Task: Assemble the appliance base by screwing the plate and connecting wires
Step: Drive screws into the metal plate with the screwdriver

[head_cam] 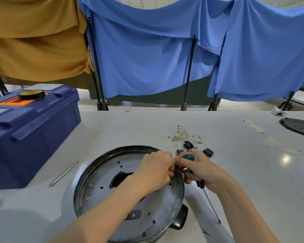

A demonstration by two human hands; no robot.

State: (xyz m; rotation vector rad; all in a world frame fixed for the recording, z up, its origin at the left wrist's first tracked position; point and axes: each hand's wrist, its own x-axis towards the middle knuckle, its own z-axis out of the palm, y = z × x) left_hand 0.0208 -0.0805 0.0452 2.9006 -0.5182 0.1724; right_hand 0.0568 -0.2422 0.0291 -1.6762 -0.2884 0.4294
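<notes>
**Q:** While both hands work at its rim, where does the appliance base (88,188) lie?

**A:** It lies bottom-up on the white table (130,123), nearest the viewer. The perforated metal plate (102,176) sits inside its black rim.

**Q:** State of the left hand (154,171)?

**A:** It reaches across the plate to the far right part of the rim. Its fingers are curled there. Whether they pinch anything cannot be told, because the fingertips are hidden.

**Q:** And the right hand (200,169)?

**A:** It is closed around the screwdriver (201,185), just outside the rim. The teal handle end shows above the knuckles. The shaft points back toward the viewer, and its tip is near the table. The fingertips of the two hands meet at the rim.

**Q:** Parts beyond the hands?

**A:** Small black-and-red switches (208,152) lie just behind the right hand. The wires (182,135), with brass terminals, lie loose in a tangle a little farther back. They touch neither the base nor a hand.

**Q:** Remaining items?

**A:** A metal rod (63,173) lies to the left of the base. A blue toolbox (30,137) stands beyond it, with a tape roll (32,94) on its lid. A black perforated disc (298,128) lies at the far right. Blue cloth (147,50) and brown cloth (33,41) hang behind the table.
</notes>
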